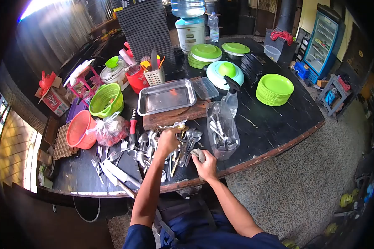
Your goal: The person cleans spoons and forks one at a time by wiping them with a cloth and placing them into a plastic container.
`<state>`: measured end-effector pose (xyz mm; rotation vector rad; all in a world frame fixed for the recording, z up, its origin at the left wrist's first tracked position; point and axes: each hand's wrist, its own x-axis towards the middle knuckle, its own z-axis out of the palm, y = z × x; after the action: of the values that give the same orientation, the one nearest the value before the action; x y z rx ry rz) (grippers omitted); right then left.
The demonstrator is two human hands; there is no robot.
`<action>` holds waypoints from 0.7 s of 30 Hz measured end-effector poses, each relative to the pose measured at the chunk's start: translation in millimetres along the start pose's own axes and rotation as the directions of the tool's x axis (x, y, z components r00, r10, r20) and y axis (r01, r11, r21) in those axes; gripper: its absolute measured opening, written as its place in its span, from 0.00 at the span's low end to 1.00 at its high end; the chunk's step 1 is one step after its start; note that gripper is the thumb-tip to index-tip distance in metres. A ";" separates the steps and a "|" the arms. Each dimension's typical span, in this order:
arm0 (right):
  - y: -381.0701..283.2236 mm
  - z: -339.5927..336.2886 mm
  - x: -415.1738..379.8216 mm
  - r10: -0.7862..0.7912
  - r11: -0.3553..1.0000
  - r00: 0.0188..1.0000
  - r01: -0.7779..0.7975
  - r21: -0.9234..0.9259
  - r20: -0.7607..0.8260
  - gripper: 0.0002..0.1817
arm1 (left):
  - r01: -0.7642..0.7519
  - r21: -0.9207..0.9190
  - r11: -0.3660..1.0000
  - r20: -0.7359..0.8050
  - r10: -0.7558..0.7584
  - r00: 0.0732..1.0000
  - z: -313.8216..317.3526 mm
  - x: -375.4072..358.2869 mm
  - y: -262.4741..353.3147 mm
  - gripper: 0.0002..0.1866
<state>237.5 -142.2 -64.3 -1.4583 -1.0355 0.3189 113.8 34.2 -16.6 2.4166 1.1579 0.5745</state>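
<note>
My left hand is over the heap of loose cutlery, its fingers closed on what looks like a spoon near the cutting board's front edge. A crumpled grey cloth is gripped in my right hand, just right of the heap. Beside that hand stands a clear plastic container with several spoons inside. Two knives lie left of the heap, with forks around them. A honing tool or knife with a red-and-black handle lies behind the heap.
Behind the cutlery a metal tray rests on a wooden board. Green plates are stacked at right. Baskets, a tied plastic bag and an egg tray crowd the left. The table's rounded edge is in front.
</note>
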 end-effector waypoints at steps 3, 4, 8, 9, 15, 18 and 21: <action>-0.8 -0.6 0.1 0.019 1.000 1.000 -0.019 -0.008 0.016 0.13 | -0.117 0.092 0.989 -0.021 0.119 0.993 14.9 -11.8 -6.9 0.21; -0.3 0.1 0.2 0.013 1.000 1.000 -0.013 -0.006 0.012 0.13 | -0.139 0.113 0.984 -0.013 0.142 0.990 14.8 -12.2 -9.8 0.20; 1.7 1.3 -0.5 0.021 0.999 1.000 -0.021 -0.030 0.011 0.12 | -0.199 0.130 0.971 0.076 0.191 0.979 6.0 -6.0 -17.3 0.17; 0.0 1.0 -0.3 0.019 0.999 1.000 -0.018 -0.028 0.015 0.12 | -0.195 0.132 0.972 0.072 0.187 0.980 6.6 -5.5 -19.3 0.17; -1.4 2.0 0.9 0.001 1.000 1.000 -0.001 -0.010 0.005 0.11 | -0.272 0.149 0.951 0.175 0.245 0.954 7.9 3.8 -33.6 0.11; -2.9 2.6 0.2 0.010 1.000 1.000 -0.010 0.002 0.008 0.10 | -0.258 0.080 0.963 0.156 0.244 0.957 5.9 0.6 -33.4 0.10; -3.0 1.7 1.0 0.010 1.000 1.000 -0.010 0.007 0.009 0.10 | -0.334 0.040 0.942 0.109 0.329 0.938 4.0 3.5 -33.2 0.08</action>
<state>235.7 -140.8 -61.6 -1.4574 -1.0339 0.3360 96.9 55.5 -36.4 2.6784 0.7374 0.5158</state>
